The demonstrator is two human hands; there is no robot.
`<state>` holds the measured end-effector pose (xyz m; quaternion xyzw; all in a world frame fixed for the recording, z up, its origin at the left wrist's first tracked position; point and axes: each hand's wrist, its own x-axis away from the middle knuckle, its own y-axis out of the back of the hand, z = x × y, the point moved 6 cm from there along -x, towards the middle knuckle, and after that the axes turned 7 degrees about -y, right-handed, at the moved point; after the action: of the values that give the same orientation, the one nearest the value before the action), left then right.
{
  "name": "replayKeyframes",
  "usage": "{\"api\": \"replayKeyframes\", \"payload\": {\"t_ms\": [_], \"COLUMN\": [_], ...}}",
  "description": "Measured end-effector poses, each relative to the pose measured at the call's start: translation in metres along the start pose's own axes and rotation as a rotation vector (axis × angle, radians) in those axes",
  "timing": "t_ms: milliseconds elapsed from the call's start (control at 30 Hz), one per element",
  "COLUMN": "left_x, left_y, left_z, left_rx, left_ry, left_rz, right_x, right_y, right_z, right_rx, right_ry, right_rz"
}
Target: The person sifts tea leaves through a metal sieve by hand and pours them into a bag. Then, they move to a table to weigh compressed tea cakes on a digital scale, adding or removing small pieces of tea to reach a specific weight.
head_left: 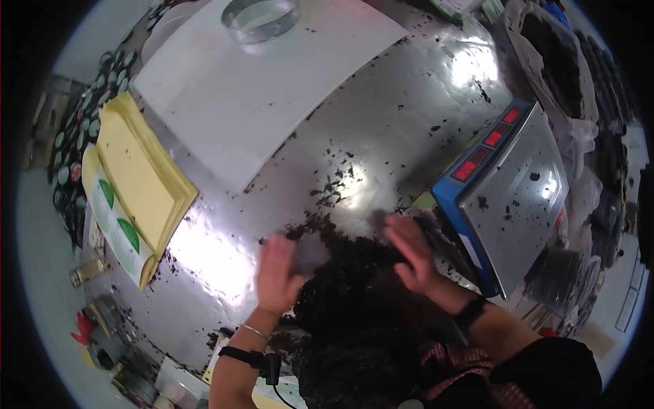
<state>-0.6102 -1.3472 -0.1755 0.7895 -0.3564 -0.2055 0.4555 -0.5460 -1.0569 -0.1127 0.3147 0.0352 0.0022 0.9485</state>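
A heap of dark loose tea leaves (354,273) lies on the shiny metal table (381,123) right in front of me. My left hand (278,273) is flat and open against the heap's left side, fingers spread. My right hand (412,251) is open against the heap's right side, palm facing inward. Both hands look motion-blurred. Neither hand grips anything. Loose leaf bits (337,184) are scattered over the metal beyond the heap.
A blue scale with a steel pan (518,198) stands at the right. A large white sheet (259,88) with a metal ring (262,17) lies at the back. Yellow paper stack (139,170) sits left. Bags of dark leaves (558,61) at far right.
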Motion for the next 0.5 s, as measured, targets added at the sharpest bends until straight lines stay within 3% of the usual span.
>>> {"api": "replayKeyframes", "payload": {"t_ms": [33, 67, 133, 167, 200, 233, 267, 333, 433, 500], "left_x": [0.0, -0.022, -0.077, -0.108, -0.133, -0.151, -0.162, -0.148, -0.106, -0.079], "left_y": [0.006, 0.021, 0.018, 0.012, 0.001, -0.009, -0.021, -0.052, -0.033, 0.007], "left_z": [0.023, 0.026, 0.018, 0.005, -0.009, -0.029, -0.055, -0.106, -0.118, -0.079], "left_rx": [-0.077, -0.114, -0.091, -0.089, -0.031, 0.07, 0.212, 0.419, 0.523, 0.425], "left_ry": [0.118, 0.196, 0.167, 0.058, 0.001, -0.091, -0.159, -0.531, -0.399, -0.176], "left_rz": [-0.201, -0.302, -0.28, -0.259, -0.215, -0.166, -0.015, 0.358, 0.409, 0.218], "right_x": [0.018, 0.038, 0.087, 0.11, 0.126, 0.133, 0.138, 0.13, 0.094, 0.07], "right_y": [0.014, 0.018, 0.02, 0.011, 0.002, 0.004, 0.01, 0.026, 0.032, 0.023], "right_z": [-0.009, -0.016, -0.031, -0.039, -0.041, -0.038, -0.038, -0.039, -0.044, -0.047], "right_rx": [0.021, 0.05, 0.07, 0.097, 0.125, 0.123, 0.152, 0.179, 0.139, 0.091], "right_ry": [-0.08, -0.114, -0.182, -0.152, -0.124, -0.145, -0.244, -0.319, -0.193, -0.173], "right_rz": [-0.111, -0.096, -0.083, 0.041, 0.162, 0.152, 0.119, 0.057, 0.098, 0.075]}}
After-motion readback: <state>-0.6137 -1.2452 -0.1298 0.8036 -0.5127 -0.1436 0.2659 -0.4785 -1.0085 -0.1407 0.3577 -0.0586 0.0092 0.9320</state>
